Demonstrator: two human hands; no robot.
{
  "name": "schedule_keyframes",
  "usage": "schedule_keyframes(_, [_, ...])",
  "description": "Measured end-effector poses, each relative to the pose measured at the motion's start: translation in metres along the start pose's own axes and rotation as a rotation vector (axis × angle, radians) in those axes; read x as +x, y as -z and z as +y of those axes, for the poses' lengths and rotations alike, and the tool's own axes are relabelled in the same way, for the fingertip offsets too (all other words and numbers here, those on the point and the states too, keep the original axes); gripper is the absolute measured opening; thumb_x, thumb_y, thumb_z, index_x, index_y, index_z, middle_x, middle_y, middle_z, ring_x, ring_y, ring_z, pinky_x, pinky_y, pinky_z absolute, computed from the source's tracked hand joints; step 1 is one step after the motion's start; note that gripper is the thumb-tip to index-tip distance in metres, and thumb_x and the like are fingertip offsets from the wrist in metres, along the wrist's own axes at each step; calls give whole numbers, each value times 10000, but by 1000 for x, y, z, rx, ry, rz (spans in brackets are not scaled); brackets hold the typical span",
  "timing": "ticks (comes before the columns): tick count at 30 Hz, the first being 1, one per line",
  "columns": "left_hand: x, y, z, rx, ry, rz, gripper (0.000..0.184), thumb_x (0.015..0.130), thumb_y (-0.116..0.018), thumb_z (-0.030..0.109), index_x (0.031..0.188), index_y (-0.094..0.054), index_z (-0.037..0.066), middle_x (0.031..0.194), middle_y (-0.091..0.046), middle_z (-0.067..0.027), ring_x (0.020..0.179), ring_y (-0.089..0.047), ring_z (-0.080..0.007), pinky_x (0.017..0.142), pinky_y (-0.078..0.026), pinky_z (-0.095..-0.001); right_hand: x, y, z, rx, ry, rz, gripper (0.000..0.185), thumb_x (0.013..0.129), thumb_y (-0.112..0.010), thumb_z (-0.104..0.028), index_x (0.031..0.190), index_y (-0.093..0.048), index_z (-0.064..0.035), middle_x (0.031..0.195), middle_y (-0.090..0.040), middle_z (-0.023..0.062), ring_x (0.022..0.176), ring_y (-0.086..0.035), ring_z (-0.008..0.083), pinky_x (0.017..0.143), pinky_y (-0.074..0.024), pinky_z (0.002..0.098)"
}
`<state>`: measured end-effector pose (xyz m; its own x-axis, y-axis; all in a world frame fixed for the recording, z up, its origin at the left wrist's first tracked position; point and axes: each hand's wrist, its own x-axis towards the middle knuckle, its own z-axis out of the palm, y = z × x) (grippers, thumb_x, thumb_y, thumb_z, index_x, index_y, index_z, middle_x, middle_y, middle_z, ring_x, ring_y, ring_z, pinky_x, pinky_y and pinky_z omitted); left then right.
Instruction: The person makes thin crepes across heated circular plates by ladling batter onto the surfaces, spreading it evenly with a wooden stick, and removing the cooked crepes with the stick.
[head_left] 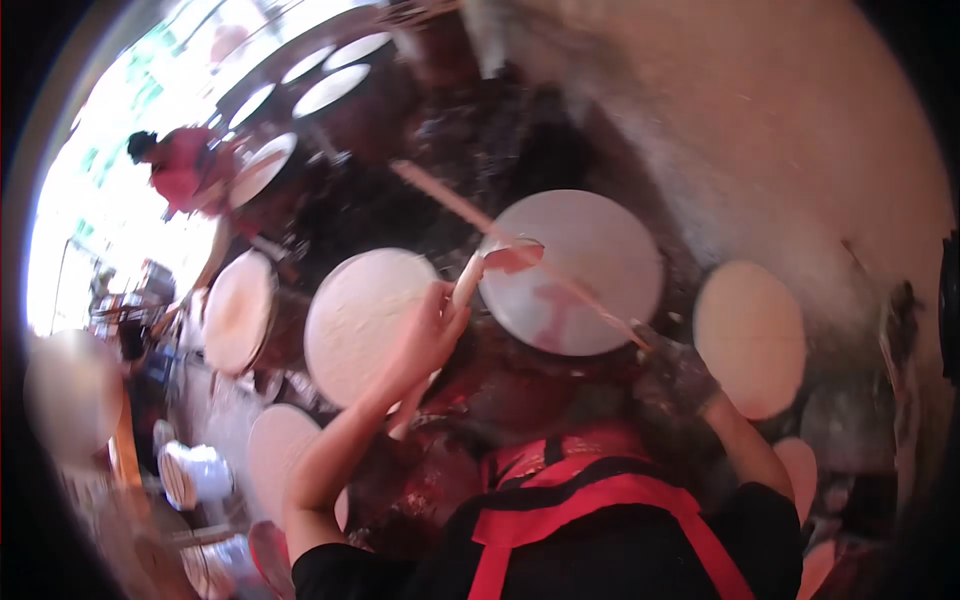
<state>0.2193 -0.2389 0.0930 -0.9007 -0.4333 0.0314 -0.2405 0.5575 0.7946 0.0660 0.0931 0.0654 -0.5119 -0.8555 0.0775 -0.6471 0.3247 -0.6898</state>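
Note:
My left hand is closed around the pale handle of a tool with a short, rounded, reddish head, perhaps a ladle. That head is over the near-left part of a large round pan with a glossy whitish surface, where a reddish reflection shows. My right hand, in a dark glove, is closed at the near end of a long wooden stick. The stick slants across the pan to the upper left, passing by the tool's head. Whether stick and head touch I cannot tell. A pale round surface lies behind my left forearm.
Another pale round surface is close to my right hand, beside a wall. More round tops, such as one with a tan surface, line the left and back. A person in red bends there. White buckets stand lower left.

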Motion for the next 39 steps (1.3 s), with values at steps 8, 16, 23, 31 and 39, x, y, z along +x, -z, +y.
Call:
schedule_keyframes(8, [87,-138,87,243,-221,-62,176,708,-598,130,842,-532,37,702,-602,-158,683,-594,-341,603,-456,-405,-59,11,124,273,-462,99,485,875,-488,-244,1337,-355,-185,671,-572,97,562,-549,213,513,-454,337])
schedule_keyframes(16, [122,-261,46,-188,122,88,207,711,-599,126,860,-546,-8,598,-573,-155,550,-596,-265,529,-454,-348,-90,-73,165,226,-356,583,414,825,-573,-251,1231,-496,-216,881,-614,182,737,-592,314,661,-456,434])
schedule_keyframes(23, [167,-237,46,45,-201,346,146,738,-612,102,807,-561,-17,633,-582,-99,603,-576,-145,572,-450,-291,1,-58,141,-21,-635,433,478,853,-457,-320,1316,-340,-300,850,-571,263,782,-555,431,687,-435,495])
schedule_keyframes(31, [139,-137,82,-669,-124,288,162,868,-539,155,922,-541,2,742,-569,-28,599,-509,-72,539,-414,-207,59,-84,153,1504,-533,503,383,874,-488,-245,1256,-469,-253,500,-406,-49,299,-375,95,274,-272,226])
schedule_keyframes(39, [-39,-110,-27,-1151,669,90,207,874,-514,166,715,-385,137,553,-319,82,409,-297,-20,342,-238,-164,51,-174,110,1252,-711,881,396,854,-521,-154,1245,-490,-102,774,-569,17,568,-455,62,527,-377,208])
